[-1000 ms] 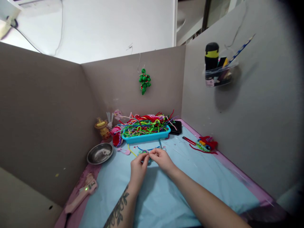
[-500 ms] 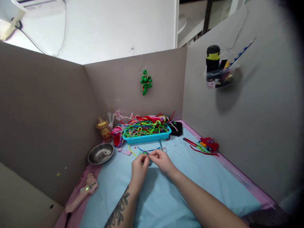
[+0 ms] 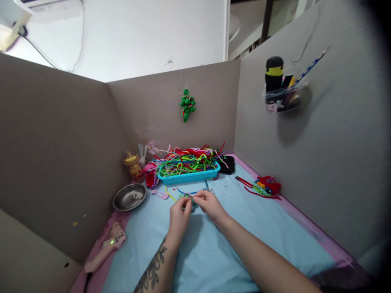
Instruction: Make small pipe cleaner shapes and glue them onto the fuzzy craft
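My left hand (image 3: 179, 212) and my right hand (image 3: 210, 205) meet at the middle of the light blue cloth (image 3: 220, 252). The fingers of both are pinched together, and what lies between the fingertips is too small to make out. A small teal and purple piece (image 3: 193, 206) shows just behind and between my hands, partly covered by them. Past my fingertips lie a blue strip (image 3: 187, 192) and a yellow strip (image 3: 170, 193). Near my right fingertips is a thin metal tool (image 3: 207, 186), its lower part hidden.
Behind stands a turquoise tray (image 3: 189, 178) heaped with coloured pipe cleaners. At left are a metal bowl (image 3: 128, 199) and a pink glue gun (image 3: 105, 252). A red pen-like tool (image 3: 243, 181) and a colourful figure (image 3: 265, 187) lie at right. Grey panels surround the cloth.
My right hand has shifted slightly right, with its fingertips a little farther from my left hand's. My left hand has barely moved.
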